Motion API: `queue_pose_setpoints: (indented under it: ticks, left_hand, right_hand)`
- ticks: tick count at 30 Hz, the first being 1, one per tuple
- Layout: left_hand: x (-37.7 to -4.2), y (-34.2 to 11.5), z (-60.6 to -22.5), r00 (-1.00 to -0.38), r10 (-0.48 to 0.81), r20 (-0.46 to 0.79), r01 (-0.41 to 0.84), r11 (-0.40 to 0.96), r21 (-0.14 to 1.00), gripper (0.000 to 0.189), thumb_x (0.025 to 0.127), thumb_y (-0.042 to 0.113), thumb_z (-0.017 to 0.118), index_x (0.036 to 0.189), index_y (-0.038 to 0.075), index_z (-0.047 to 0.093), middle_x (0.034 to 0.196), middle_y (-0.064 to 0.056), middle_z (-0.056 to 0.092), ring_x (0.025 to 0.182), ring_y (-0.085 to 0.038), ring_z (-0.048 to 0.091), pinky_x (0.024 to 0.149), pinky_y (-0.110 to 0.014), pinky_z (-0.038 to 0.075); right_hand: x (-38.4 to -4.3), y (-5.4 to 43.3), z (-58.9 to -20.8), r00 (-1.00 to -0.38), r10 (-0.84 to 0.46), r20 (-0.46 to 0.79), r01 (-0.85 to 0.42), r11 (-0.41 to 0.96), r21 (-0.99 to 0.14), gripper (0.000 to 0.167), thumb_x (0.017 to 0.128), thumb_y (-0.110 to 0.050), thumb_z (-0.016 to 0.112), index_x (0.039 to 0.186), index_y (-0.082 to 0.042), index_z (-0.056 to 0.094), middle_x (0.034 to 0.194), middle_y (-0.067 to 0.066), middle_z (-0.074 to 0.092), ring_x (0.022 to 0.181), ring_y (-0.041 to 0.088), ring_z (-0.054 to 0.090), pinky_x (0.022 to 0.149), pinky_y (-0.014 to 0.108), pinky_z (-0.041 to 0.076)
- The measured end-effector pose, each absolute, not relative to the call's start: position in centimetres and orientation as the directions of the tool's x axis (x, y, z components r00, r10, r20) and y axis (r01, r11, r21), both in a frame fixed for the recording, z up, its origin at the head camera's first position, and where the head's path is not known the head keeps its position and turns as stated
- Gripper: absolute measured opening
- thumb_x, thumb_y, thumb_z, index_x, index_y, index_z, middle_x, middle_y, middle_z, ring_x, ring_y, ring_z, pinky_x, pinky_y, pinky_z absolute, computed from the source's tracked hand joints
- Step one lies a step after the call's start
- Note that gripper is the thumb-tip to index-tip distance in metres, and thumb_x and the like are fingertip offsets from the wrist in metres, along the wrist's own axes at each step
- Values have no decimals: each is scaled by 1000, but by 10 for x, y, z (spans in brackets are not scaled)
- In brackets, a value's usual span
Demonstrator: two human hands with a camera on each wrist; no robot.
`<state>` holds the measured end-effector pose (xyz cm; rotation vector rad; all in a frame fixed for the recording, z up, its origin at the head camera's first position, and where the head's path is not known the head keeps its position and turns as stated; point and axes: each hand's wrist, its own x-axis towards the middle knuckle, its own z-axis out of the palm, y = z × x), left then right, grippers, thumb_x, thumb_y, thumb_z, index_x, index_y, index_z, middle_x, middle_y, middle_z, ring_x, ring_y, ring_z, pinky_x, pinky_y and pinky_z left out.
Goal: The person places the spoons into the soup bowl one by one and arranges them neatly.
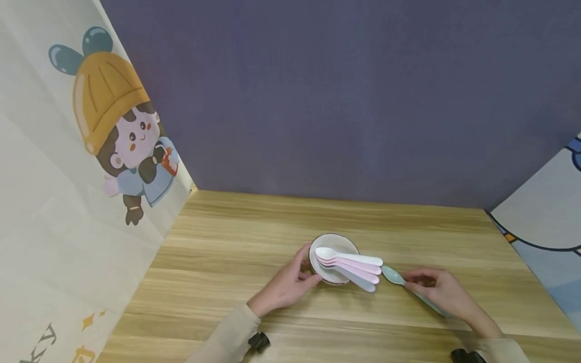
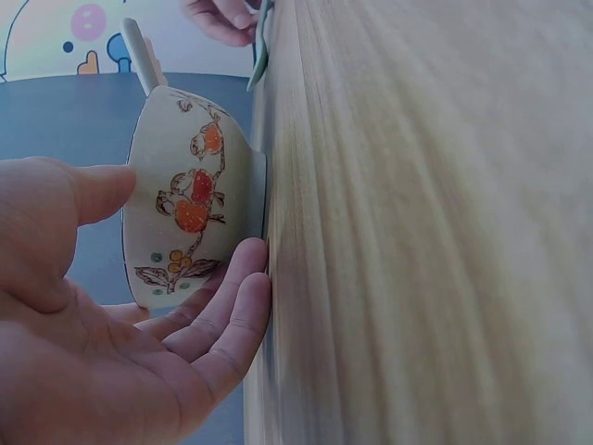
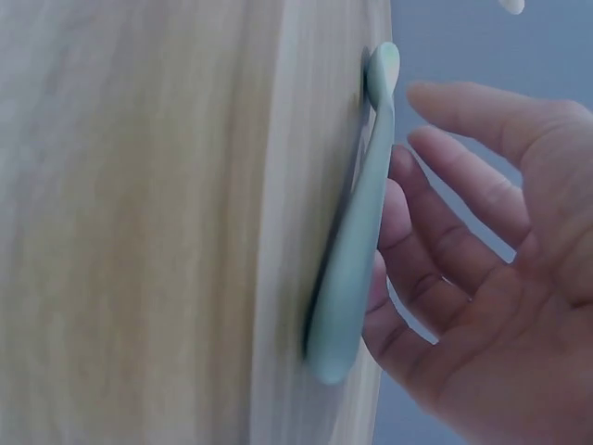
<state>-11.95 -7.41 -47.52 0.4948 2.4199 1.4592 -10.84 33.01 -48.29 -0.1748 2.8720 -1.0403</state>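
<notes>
My left hand (image 1: 287,285) grips a small round bowl (image 1: 346,244) from its left side, thumb at the rim and fingers curved round the wall below. Orange birds and branches decorate the outside of the bowl in the left wrist view. Several spoons lie stacked inside it with handles out to the right: a white spoon (image 1: 358,258) on top, pink ones, and a grey one (image 1: 360,280) lowest. To the right, a pale green spoon (image 3: 347,278) lies on the table. My right hand (image 1: 442,297) is over its handle, fingertips right beside it, thumb apart from it.
The wood-grain table (image 1: 204,252) lies under everything. A dark blue-grey panel (image 1: 340,101) stands along its back edge. Light printed panels border the left (image 1: 45,201) and right (image 1: 540,212) sides.
</notes>
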Motion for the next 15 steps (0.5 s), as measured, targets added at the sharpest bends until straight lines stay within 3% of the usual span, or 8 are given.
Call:
queue_pose_setpoints:
  ticks: [15]
  left_hand:
    - [-120,-75,-476,-900,432,-61,151,440,885,84,106,38,67,172,18,18,151,-20,60,112,-22,73,93,-34,62]
  right_hand:
    - [-101,338,-485,-982,-136,-133,-16,754,-656,29,92,-25,85,111,-5,79,91,1,76,77,1,63,66,22,53]
